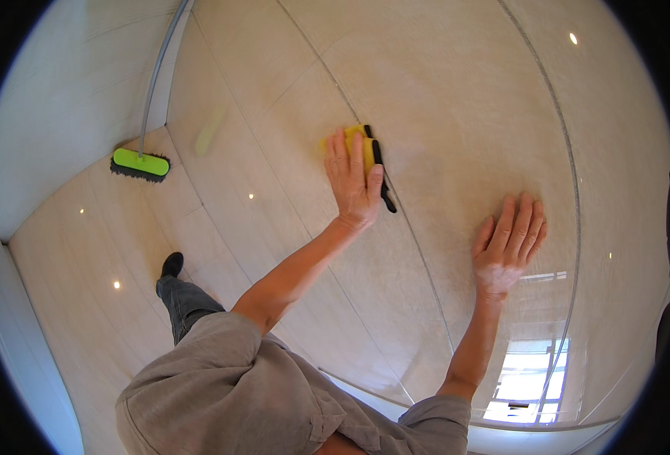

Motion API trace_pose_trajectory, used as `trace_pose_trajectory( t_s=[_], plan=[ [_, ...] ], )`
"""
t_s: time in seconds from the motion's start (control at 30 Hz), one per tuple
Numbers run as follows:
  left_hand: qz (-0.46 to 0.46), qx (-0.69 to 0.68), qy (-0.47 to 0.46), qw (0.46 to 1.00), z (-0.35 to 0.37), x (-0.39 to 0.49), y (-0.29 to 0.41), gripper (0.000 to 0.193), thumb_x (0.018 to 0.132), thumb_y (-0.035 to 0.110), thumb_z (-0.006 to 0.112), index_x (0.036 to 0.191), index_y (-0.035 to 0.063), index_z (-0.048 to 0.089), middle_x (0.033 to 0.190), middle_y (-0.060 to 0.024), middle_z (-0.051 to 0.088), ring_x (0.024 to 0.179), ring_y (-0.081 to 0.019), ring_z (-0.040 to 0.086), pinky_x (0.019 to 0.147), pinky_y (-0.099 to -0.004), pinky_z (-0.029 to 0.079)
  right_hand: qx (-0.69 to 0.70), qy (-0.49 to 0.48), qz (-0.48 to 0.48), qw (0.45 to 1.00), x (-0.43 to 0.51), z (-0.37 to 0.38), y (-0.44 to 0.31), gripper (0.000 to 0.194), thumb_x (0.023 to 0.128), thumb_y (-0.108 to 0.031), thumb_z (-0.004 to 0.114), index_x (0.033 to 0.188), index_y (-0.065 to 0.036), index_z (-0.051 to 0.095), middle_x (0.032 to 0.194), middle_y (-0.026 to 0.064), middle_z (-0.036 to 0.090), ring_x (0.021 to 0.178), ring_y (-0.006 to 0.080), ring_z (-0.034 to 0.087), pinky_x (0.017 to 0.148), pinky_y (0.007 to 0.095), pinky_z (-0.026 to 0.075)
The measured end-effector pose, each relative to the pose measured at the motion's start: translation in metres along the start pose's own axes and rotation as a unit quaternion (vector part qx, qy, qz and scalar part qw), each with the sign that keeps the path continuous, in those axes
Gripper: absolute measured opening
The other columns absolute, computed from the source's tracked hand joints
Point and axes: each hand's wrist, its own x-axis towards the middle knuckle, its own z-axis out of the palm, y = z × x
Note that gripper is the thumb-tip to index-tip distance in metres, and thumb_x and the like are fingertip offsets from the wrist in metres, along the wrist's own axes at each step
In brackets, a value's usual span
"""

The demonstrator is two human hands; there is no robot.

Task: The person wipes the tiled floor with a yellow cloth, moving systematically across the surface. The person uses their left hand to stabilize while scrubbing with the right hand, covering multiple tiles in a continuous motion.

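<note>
My left hand [353, 179] lies over a yellow cloth or glove with black edging [372, 153], pressing it against the glossy beige tiled wall [426, 142]. The yellow item lies along a grout line, its black edge showing right of my fingers; what is beneath the palm is hidden. To the right, my right hand [510, 244] rests with its palm side towards the same tiled surface, the fingers slightly apart and nothing visible in it.
A broom with a bright green head [141, 163] and a grey handle stands in the corner at the upper left. My shoe [172, 264] is on the tiled floor [113, 227]. A white wall [56, 131] rises at the left. A window is reflected in the glossy tiles at the lower right.
</note>
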Motion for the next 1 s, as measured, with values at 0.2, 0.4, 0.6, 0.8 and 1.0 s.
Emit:
trace_pose_trajectory(
  t_s=[0.2,0.4,0.6,0.8,1.0],
  plan=[
    [0.141,0.016,-0.122,0.982,-0.01,-0.01,0.016,0.068,0.114,0.046,0.055,0.165,0.001,0.048,0.179,-0.0307,0.028,0.162,-0.0572,0.025,0.128,-0.0655,0.021,-0.002,-0.006,0.012,1.0,-0.005,0.0,0.001,0.036,0.111,-0.021,0.061,0.139,-0.002,0.073,0.15,0.0186,0.069,0.144,0.0413,0.062,0.124,0.0565,0.043],
    [0.11,0.025,-0.137,0.984,-0.027,-0.031,-0.033,0.068,0.114,0.045,0.056,0.165,0.0008,0.047,0.178,-0.0311,0.028,0.164,-0.0547,0.024,0.13,-0.066,0.018,0.016,-0.013,0.026,0.999,-0.007,-0.002,0.001,0.033,0.108,-0.017,0.064,0.136,-0.003,0.075,0.147,0.0177,0.071,0.143,0.0407,0.064,0.124,0.0553,0.043],
    [0.124,0.0,-0.064,0.99,0.001,0.078,0.001,0.07,0.113,0.042,0.055,0.166,-0.0006,0.043,0.178,-0.033,0.026,0.163,-0.0571,0.023,0.129,-0.0672,0.017,0.035,0.001,0.052,0.998,0.0,-0.001,0.0,0.029,0.103,-0.012,0.069,0.129,-0.005,0.079,0.144,0.0139,0.073,0.138,0.0369,0.068,0.122,0.0537,0.045],
    [0.266,0.003,-0.129,0.955,0.016,0.095,0.044,0.067,0.112,0.042,0.056,0.163,-0.0002,0.048,0.177,-0.0339,0.028,0.161,-0.0585,0.025,0.128,-0.0687,0.019,0.044,0.004,0.075,0.996,0.001,-0.001,0.001,0.027,0.098,-0.01,0.072,0.123,-0.007,0.081,0.138,0.0103,0.076,0.136,0.032,0.069,0.121,0.051,0.046],
    [0.336,0.007,-0.216,0.917,-0.007,0.047,-0.012,0.064,0.11,0.049,0.06,0.16,0.0085,0.057,0.176,-0.0313,0.035,0.163,-0.0555,0.027,0.129,-0.0695,0.015,0.059,0.019,0.08,0.995,0.001,-0.002,0.003,0.027,0.097,-0.007,0.072,0.122,-0.008,0.081,0.136,0.0092,0.078,0.133,0.0307,0.071,0.119,0.049,0.049]
  ],
)
